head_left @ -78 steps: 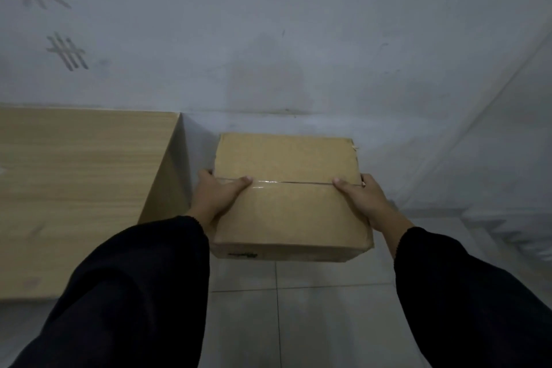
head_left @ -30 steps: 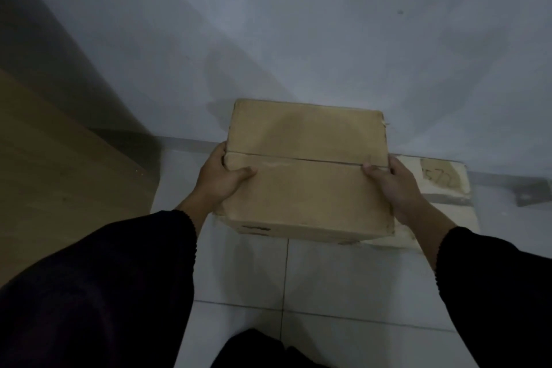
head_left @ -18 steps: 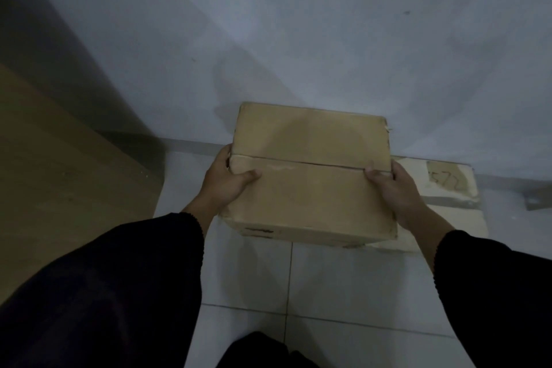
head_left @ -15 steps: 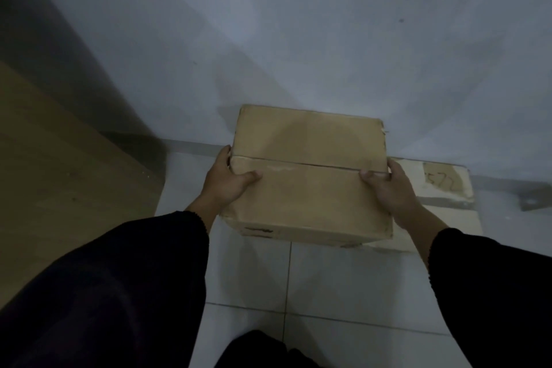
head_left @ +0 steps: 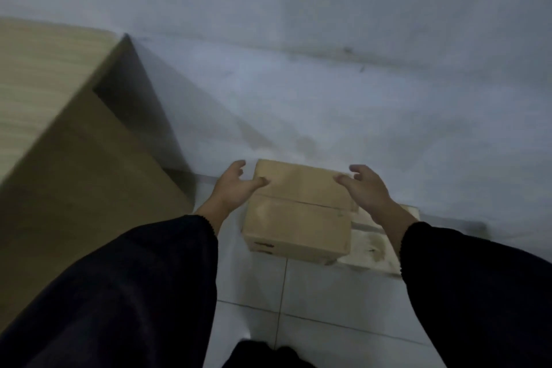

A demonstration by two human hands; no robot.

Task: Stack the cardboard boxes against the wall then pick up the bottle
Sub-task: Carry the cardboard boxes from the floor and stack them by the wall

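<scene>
Grip: left hand (head_left: pixel 231 188) and right hand (head_left: pixel 366 191) are hovering spread-fingered, holding nothing, flanking the brown rectangular cardboard box (head_left: pixel 298 212).
Box: lying lengthwise along the grey wall (head_left: pixel 328 84), resting atop a paler flat cardboard box (head_left: pixel 373 251).
Bottle: showing nowhere; neither hand is judged nearer.

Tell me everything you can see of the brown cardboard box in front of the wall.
The brown cardboard box is plain and closed, its top flaps meeting in a seam that runs left to right. Small dark print sits low on its front face, too blurred to read. It rests on a paler box that sticks out to its right, its back edge near the wall. The left hand and right hand are open at its far corners; contact cannot be told.
</scene>
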